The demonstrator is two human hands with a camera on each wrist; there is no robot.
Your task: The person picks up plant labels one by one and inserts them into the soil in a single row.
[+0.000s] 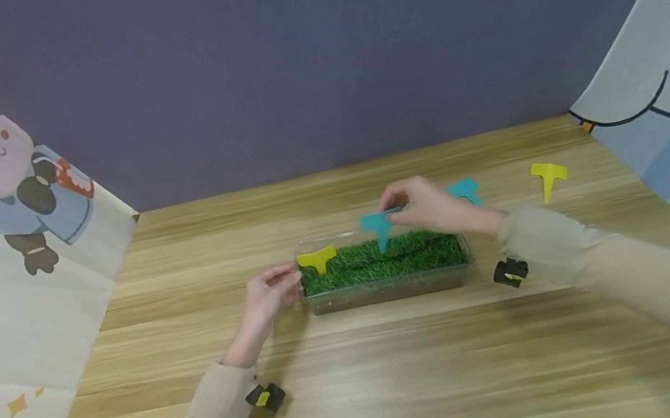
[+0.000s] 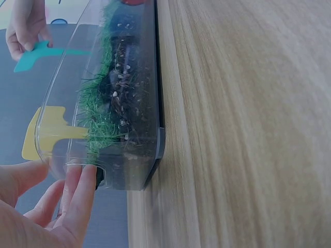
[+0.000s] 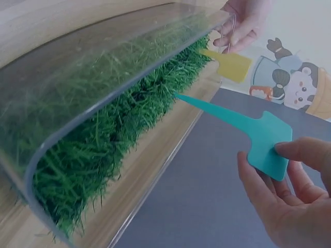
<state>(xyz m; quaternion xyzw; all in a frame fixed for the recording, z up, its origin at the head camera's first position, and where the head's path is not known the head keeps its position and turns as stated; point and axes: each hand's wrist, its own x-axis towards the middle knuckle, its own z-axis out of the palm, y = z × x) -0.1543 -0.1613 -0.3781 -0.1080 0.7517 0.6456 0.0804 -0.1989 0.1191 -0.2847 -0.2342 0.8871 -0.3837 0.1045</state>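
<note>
Between thumb and fingers, my right hand (image 1: 427, 207) pinches the wide head of a teal T-shaped plant label (image 1: 371, 222). Its pointed stem slants down to the green artificial grass (image 3: 119, 129); whether the tip enters the grass I cannot tell. The grass lies over dark soil inside a long clear plastic box (image 1: 388, 293). A yellow T-shaped plant label (image 1: 317, 258) stands upright in the grass at the left end. Beside it, my left hand (image 1: 266, 296) touches the box's left end wall with fairly straight fingers (image 2: 80, 204), the thumb near the rim.
Another teal label (image 1: 466, 189) lies on the wooden table (image 1: 401, 374) behind the right hand, partly hidden by it. Farther right is a second yellow label (image 1: 548, 177). A dark wall (image 1: 319, 65) rises behind the table, with printed panels at both sides.
</note>
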